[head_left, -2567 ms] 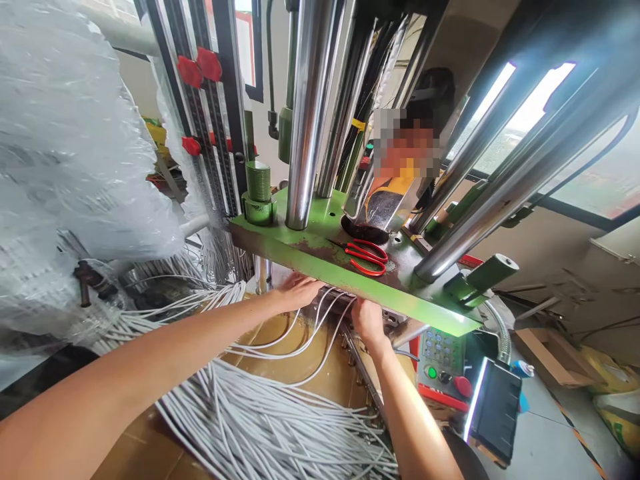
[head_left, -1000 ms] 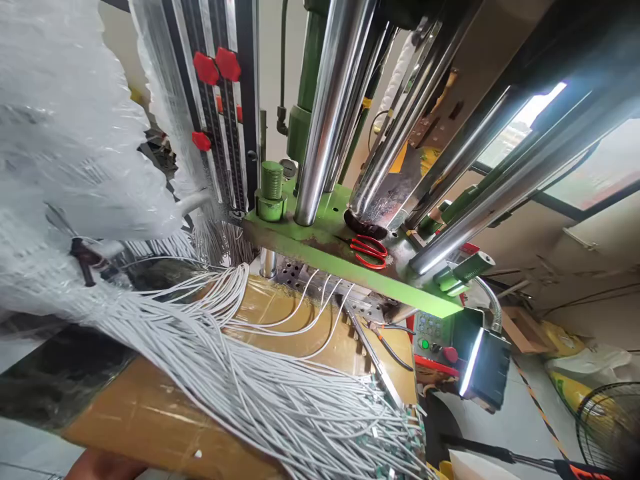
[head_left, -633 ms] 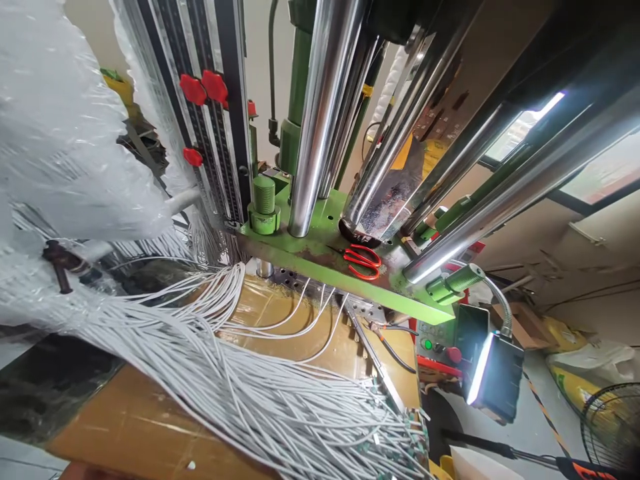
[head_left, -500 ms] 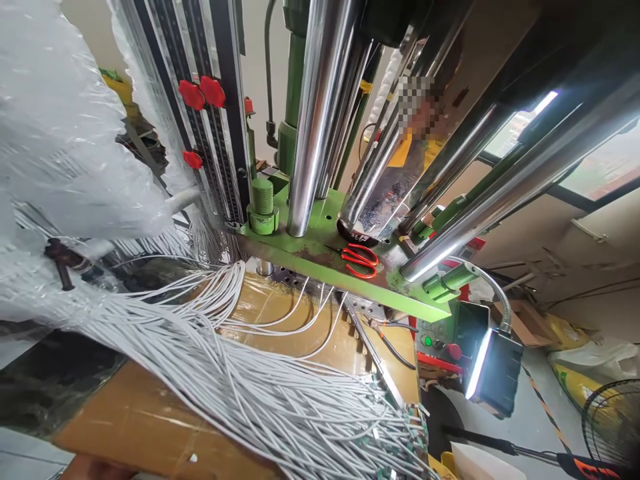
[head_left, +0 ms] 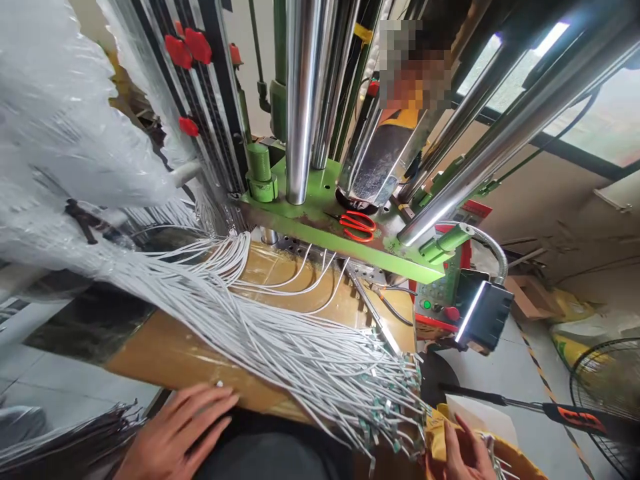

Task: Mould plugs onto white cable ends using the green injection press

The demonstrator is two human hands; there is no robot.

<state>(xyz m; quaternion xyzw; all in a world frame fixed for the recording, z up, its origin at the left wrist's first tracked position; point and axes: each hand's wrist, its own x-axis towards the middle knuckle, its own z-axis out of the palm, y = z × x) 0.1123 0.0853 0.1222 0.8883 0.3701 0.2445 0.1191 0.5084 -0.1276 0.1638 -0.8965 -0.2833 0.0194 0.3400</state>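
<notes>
My left hand (head_left: 185, 433) rests at the front edge of the brown taped tabletop (head_left: 195, 363), fingers stretched out, holding nothing. A thick bundle of white cables (head_left: 260, 340) runs across that surface, with small green and metal ends (head_left: 390, 400) at the right. At the lower right, my right hand (head_left: 467, 447) is at a yellow bag (head_left: 435, 433) with white cable ends (head_left: 500, 463) inside. Its visible fingers are extended and slightly apart; the rest is cut off by the frame.
Behind the cables stands a green machine plate (head_left: 320, 230) with steel columns (head_left: 299, 113). Red-handled scissors (head_left: 360, 227) lie on it. A lamp (head_left: 483, 313) hangs at the right, near a fan (head_left: 605, 400). Plastic wrap (head_left: 55, 133) covers the left side.
Both hands have come into fuller view at the bottom; earlier only part of one showed at lower left. The view has tilted down, so the machine sits higher. The cables look unchanged.
</notes>
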